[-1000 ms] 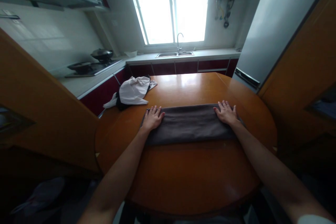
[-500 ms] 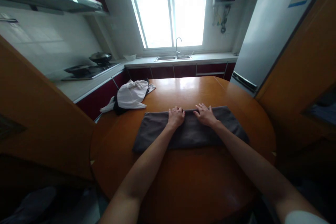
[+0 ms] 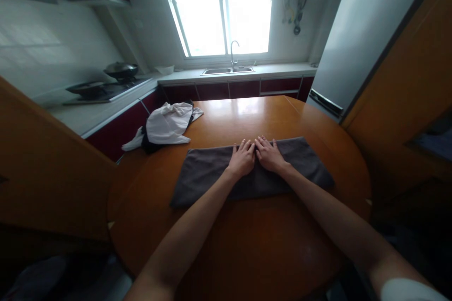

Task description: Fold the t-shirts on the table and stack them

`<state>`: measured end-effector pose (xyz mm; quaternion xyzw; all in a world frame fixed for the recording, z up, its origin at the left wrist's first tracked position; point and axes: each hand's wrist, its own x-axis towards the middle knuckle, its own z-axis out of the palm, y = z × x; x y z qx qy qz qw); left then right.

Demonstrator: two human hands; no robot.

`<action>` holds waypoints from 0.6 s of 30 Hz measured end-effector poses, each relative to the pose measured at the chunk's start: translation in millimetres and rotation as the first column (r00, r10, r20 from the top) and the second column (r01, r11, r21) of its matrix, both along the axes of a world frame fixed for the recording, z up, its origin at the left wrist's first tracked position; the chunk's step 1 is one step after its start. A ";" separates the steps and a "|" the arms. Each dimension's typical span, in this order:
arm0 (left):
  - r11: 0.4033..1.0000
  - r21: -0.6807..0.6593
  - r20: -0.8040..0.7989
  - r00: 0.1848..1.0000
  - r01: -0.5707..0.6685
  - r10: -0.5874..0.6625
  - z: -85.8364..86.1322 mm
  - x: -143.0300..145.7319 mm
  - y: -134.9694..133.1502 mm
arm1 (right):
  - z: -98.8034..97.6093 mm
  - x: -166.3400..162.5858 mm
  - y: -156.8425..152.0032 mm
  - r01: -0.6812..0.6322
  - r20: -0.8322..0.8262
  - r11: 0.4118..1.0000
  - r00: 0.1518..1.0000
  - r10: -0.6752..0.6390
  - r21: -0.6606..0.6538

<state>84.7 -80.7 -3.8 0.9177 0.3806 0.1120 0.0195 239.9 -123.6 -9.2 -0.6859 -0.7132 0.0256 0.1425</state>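
A dark grey folded cloth [image 3: 205,171] lies flat across the middle of the round wooden table [image 3: 261,240], forming a wide band. My left hand [image 3: 242,159] rests palm down near the middle of its far edge, fingers stretched forward. Right beside it, my right hand [image 3: 269,154] also lies flat on the cloth, its fingers spread a little. The fingertips of both hands almost meet. Neither hand grips anything. What kind of cloth item this is, I cannot tell.
A heap of white and black clothing [image 3: 167,124] lies at the table's far left. Beyond the table are a counter with a sink [image 3: 228,70] and a stove [image 3: 106,91] with pans. A fridge [image 3: 360,37] stands on the right.
My two hands have come closer together along the cloth's far edge. The left fingers, more curled before, are now stretched out. The view has shifted slightly.
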 end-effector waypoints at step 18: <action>0.998 -0.056 -0.078 0.997 0.022 -0.026 -5.8 5.2 -10.6 | 10.0 131.1 -70.1 0.403 0.163 0.914 0.906 -0.391 -0.048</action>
